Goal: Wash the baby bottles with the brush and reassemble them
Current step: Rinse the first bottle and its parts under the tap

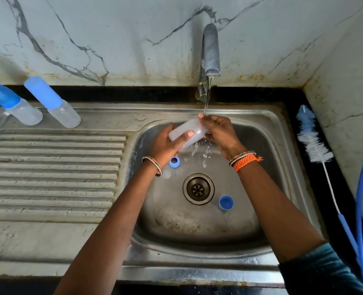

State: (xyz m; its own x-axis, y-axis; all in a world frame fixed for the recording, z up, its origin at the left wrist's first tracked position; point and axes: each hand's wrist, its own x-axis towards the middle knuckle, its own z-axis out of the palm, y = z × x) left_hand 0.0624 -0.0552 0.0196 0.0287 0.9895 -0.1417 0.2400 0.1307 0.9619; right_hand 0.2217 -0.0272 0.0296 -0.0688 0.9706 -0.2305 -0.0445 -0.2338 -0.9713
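Open bottle (184,133) in both hands' grip under tap (210,50)

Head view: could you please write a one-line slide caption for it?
Both hands, left hand and right hand, hold a clear plastic bottle body under the steel tap stream over the sink.

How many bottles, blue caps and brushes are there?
Bottles: 3, one held under the tap, two capped ones on the drainboard.
Loose blue pieces in the sink: 2, a ring and a cap.
Brushes: 1.
Total: 6
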